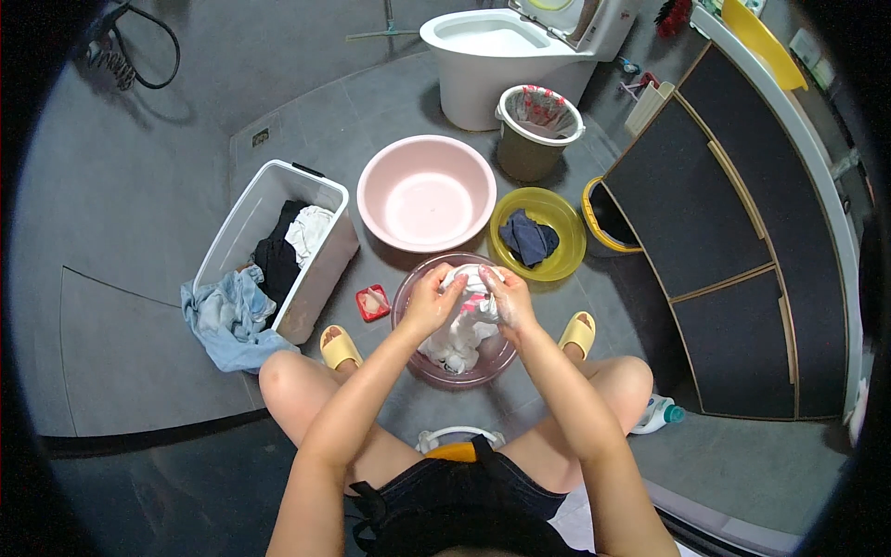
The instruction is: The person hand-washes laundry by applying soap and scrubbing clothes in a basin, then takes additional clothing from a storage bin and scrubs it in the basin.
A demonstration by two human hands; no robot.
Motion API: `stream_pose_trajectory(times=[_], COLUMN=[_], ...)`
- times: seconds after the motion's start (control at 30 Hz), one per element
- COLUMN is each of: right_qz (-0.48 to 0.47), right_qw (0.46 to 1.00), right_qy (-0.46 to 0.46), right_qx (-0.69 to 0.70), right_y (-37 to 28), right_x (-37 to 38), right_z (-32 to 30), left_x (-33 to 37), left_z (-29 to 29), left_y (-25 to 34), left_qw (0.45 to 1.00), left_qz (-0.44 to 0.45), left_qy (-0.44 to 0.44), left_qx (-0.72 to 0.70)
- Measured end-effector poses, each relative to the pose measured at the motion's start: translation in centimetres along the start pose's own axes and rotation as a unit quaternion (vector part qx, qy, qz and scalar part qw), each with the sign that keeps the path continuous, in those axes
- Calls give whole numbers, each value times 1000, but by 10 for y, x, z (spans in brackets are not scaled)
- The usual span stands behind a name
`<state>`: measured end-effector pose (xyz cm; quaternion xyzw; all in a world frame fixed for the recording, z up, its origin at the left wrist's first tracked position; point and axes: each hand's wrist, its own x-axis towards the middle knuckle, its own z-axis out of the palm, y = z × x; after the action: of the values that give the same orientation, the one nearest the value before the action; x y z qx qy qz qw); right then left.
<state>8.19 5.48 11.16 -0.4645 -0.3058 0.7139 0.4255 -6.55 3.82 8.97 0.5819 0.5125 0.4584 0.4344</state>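
Between my knees on the floor stands a purplish translucent basin (401, 345). A wet white garment (457, 342) with a pink patch lies in it, its upper end raised above the basin. My left hand (432, 299) grips that raised end on one side, fingers curled around the cloth. On the other side my right hand (507, 299) holds the same garment, thumb toward the left one. Just left of the basin is a small red soap dish (373, 303) with a pale bar of soap (374, 301) in it.
An empty pink basin (427, 190) sits beyond, beside a yellow basin (571, 237) with dark cloth (529, 239). A white tub (316, 288) of clothes stands left. Farther back are a bin (529, 153) and toilet (469, 84); a black cabinet (691, 204) is right, a bottle (657, 414) near my right knee.
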Motion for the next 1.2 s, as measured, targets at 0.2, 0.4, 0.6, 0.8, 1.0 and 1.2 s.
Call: stream_pose_trajectory(times=[0.2, 0.4, 0.6, 0.8, 1.0, 1.2], right_qz=[21, 26, -7, -1, 69, 77], right_qw=[997, 996, 997, 998, 996, 995], right_qy=[70, 83, 70, 58, 41, 10], right_qx=[-19, -2, 29, 23, 38, 62], right_y=[16, 41, 30, 27, 36, 39], right_x=[-4, -6, -9, -8, -9, -14], right_z=[11, 14, 16, 15, 14, 14], left_x=[-8, -2, 1, -3, 2, 3], left_z=[22, 25, 29, 42, 25, 23], left_y=[18, 13, 30, 32, 25, 27], left_qw=[983, 936, 951, 938, 948, 947], left_qz=[70, 192, 174, 230, 168, 166], left_qy=[163, 159, 184, 175, 173, 183], left_qx=[42, 248, 178, 191, 209, 206])
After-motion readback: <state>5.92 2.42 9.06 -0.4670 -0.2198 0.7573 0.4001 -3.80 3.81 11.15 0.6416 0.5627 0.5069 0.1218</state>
